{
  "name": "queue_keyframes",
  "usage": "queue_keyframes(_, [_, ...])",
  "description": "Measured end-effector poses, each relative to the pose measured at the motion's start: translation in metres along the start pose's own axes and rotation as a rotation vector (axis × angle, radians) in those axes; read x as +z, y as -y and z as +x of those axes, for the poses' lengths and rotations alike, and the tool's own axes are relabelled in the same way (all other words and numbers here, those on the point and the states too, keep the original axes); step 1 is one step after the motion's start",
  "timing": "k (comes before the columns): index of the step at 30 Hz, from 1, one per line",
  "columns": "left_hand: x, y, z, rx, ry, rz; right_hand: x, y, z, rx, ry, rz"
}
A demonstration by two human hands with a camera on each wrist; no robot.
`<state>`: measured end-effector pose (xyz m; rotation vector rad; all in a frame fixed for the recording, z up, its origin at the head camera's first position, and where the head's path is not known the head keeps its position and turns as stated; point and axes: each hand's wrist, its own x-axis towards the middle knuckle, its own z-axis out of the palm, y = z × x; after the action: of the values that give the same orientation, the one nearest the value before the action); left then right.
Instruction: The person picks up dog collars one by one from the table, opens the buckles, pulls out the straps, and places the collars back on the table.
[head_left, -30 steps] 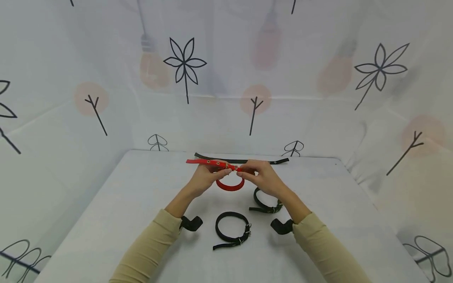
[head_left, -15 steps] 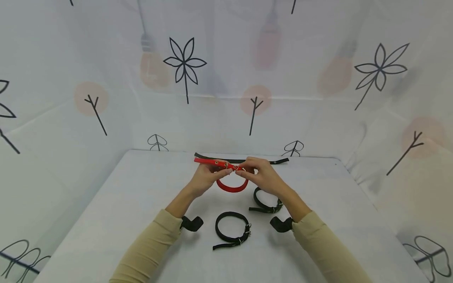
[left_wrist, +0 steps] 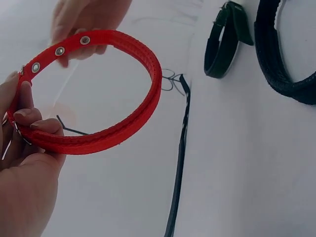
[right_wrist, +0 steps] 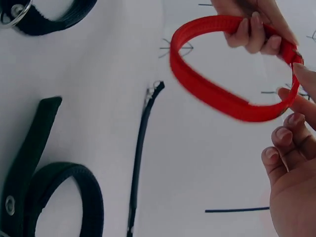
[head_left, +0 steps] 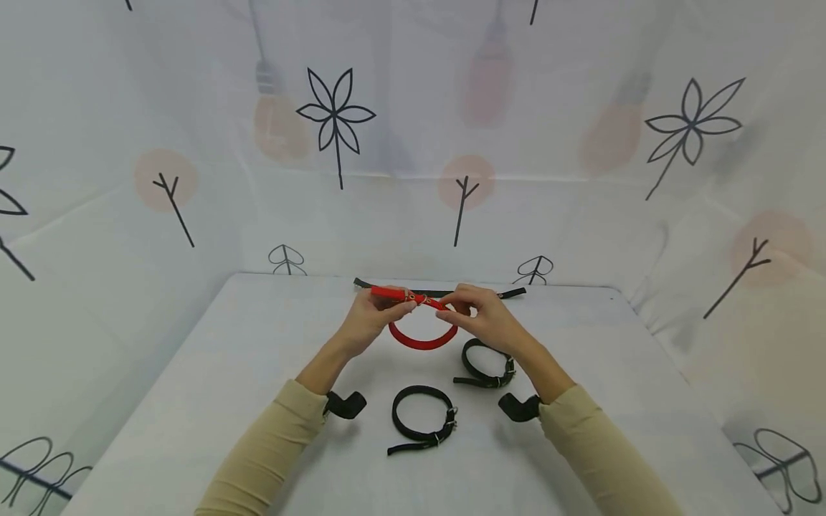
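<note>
A red collar (head_left: 424,344) with metal eyelets is held up over a white table (head_left: 206,401), formed into a ring whose lower curve hangs beneath the two hands. The left hand (head_left: 369,320) is at the red collar's left side, fingers curled round the band and thumb against it, pinching it near a metal fitting; a short tail of the band sticks out leftward past this hand. The right hand (head_left: 485,319) is at the red collar's right side, its thumb and forefinger tips pinching the band; the right wrist view shows its other three fingers loosely bent, apart from the collar.

Both forearms reach forward and slant inward to the red collar, the left from its near left, the right from its near right, wrists raised above the table. A tan left sleeve (head_left: 267,448) and a tan right sleeve (head_left: 603,451) cover them.

Beyond the red collar, a black strap (left_wrist: 181,148) lies nearly straight along the table's far edge. Nearer the person than the red collar and to its right, a black buckled collar (head_left: 490,383) lies in a ring; straight nearer lies a larger-looking black collar (head_left: 413,434), its tail pointing left. Behind the red collar rises a printed white cloth (head_left: 400,229).
</note>
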<state>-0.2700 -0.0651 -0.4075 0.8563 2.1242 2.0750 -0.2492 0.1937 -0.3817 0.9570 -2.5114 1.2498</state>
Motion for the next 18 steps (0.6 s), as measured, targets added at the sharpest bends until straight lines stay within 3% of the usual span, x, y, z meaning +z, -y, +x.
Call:
queue_keyframes(4, [0.0055,0.0029,0.0018,0.017,0.035,-0.002,0.0041,0.0023,0.0039,-0.008,0.001,0.007])
queue_keyframes(12, [0.0028,0.0004,-0.0007,0.000,-0.001,0.010,-0.0001,-0.0030,-0.0018,-0.019,0.002,-0.013])
queue_keyframes(18, [0.0077,0.0008,-0.0001,-0.014,0.033,0.027,0.0034,0.0003,0.0018,-0.056,0.030,-0.009])
